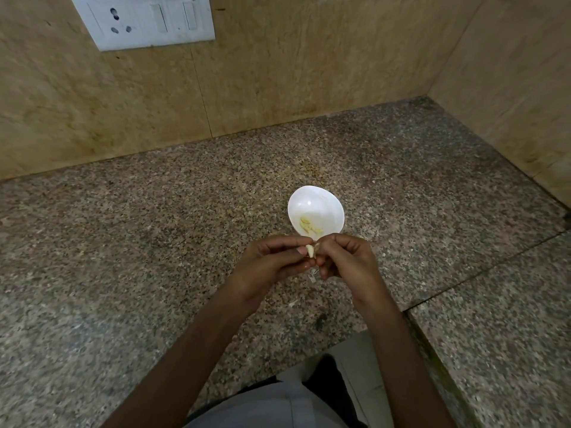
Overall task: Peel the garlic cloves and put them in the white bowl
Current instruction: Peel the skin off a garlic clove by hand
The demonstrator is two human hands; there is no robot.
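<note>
A small white bowl (pixel 318 200) stands on the speckled granite counter, with a few pale yellow peeled garlic cloves (pixel 310 225) lying in its near side. Just in front of the bowl, my left hand (pixel 272 261) and my right hand (pixel 346 257) meet fingertip to fingertip. Between them sits one pale garlic cloves piece, a single clove (pixel 310 251), pinched by the fingers of both hands. A thin strip of skin (pixel 312 276) hangs or lies below the hands.
The granite counter (pixel 154 242) runs into a corner of tan walls at the back and right. A white switch-and-socket plate (pixel 145 20) sits on the back wall. A scrap of garlic skin (pixel 293 302) lies on the counter near my left wrist. The counter edge is at bottom right.
</note>
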